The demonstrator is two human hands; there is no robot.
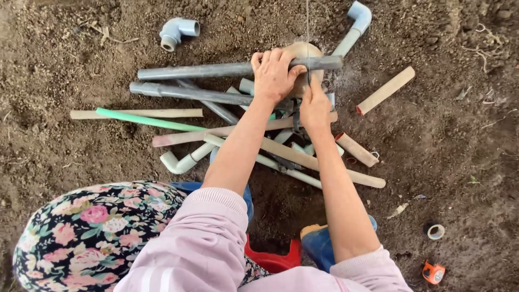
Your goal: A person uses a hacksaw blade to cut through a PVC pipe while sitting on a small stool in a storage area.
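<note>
left hand (273,73) covering grey pipe (205,70), round stone (303,51) half-hidden

This is outdoors, a patch of bare ground in a garden or yard used as a makeshift work spot. Loose brown soil (459,151) with clods, dry roots and twigs covers everything in sight; there is no floor or bench. A heap of cut pipe lengths (216,103), grey, green and tan, lies straight on the dirt, with a grey elbow fitting (178,32) apart. A roll of tape (436,232) and a small orange tape measure (433,272) sit in the soil too.
</note>
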